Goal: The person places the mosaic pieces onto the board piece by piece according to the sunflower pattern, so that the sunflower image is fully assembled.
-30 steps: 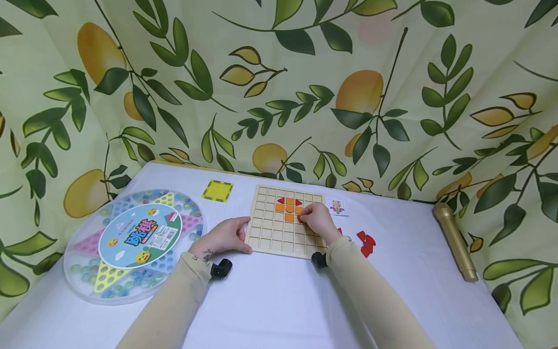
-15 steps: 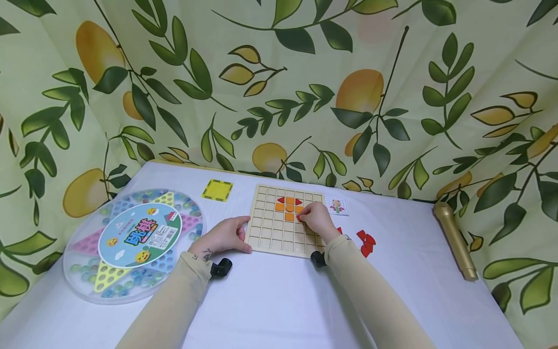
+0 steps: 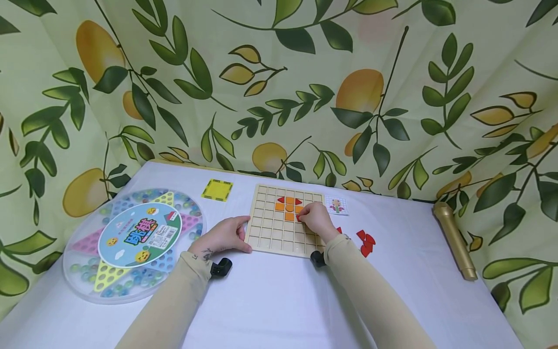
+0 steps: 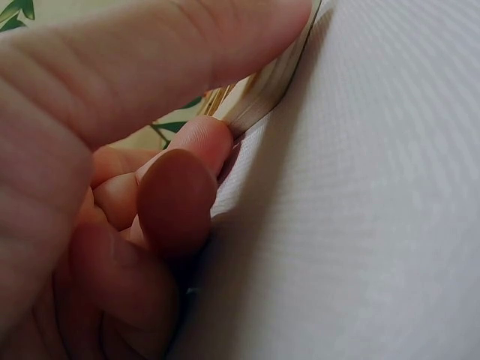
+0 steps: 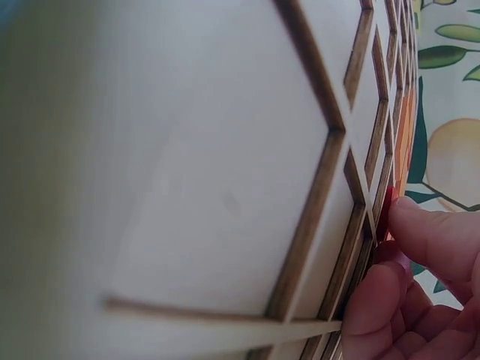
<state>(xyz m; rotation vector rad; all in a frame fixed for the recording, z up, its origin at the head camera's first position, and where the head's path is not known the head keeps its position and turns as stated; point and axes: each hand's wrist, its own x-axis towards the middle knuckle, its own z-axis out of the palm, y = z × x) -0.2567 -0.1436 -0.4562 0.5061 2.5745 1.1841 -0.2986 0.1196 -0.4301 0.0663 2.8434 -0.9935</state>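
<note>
A wooden grid board (image 3: pixel 270 237) lies on the white-covered table, with orange pieces (image 3: pixel 289 208) and small red triangles (image 3: pixel 281 200) in its upper middle cells. My left hand (image 3: pixel 222 236) holds the board's near-left corner, the thumb on the front edge and the forefinger on the left side. In the left wrist view the other fingers (image 4: pixel 176 199) are bent beside the board. Thumb and fingertips of my right hand (image 3: pixel 319 220) pinch a small red piece (image 3: pixel 299 218) at a cell right of the lowest orange square. The fingers partly hide its shape.
A printed pattern card (image 3: pixel 337 206) lies beyond the board's right side. Loose red pieces (image 3: pixel 367 242) are scattered to the right. A round Chinese checkers set (image 3: pixel 139 235) fills the left, a yellow square frame (image 3: pixel 217 190) lies behind, and a gold microphone-like cylinder (image 3: pixel 455 241) lies far right.
The red piece under my right fingertips has shifted very slightly and shows a straighter edge beside the orange square. My left hand and the board have stayed put.
</note>
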